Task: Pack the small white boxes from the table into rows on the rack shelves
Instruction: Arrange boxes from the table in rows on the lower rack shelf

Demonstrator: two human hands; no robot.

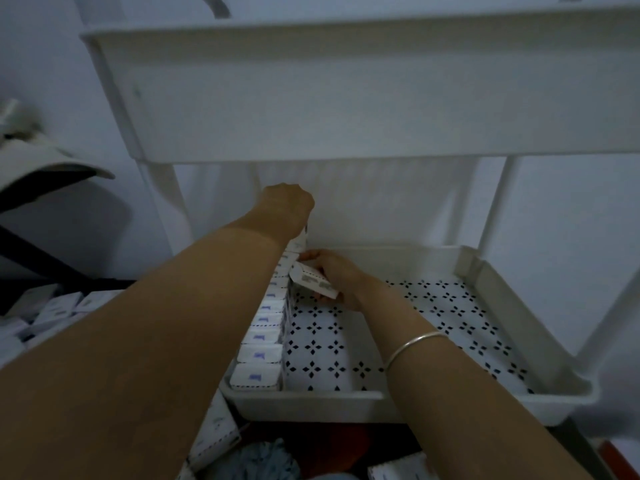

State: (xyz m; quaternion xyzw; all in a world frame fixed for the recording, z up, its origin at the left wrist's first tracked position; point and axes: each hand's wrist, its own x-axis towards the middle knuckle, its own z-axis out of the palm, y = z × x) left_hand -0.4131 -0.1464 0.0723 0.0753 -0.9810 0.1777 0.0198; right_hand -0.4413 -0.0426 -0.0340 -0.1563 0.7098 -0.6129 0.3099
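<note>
Dim, bluish room light flattened the white plastic rack. Nearest, at the bottom of the frame, some spare cartons and a fuzzy blue cloth lay under the lower shelf, a smooth moulded tray with raised walls and a floor pierced in a four-petal pattern.

Along the tray's left wall ran a row of small white boxes. They were squared cardboard with dashed edging and a purple mark, and stood tight side by side from the front rim towards the back.

The right hand, a thin metal bangle on its wrist, pinched one tilted box just beside the row's far end. Beyond it the left hand sat on the farthest box. Its fingers were hidden, so I cannot tell whether it gripped or merely steadied.

The tilted box looked like light, thin card. Pushed in at that angle, it would probably catch a neighbour's edge, crush a corner or wedge askew. If the far hand eased off, the upright row could topple sideways onto the bare floor.

The upper shelf hung close overhead, leaving little room to lift.
</note>
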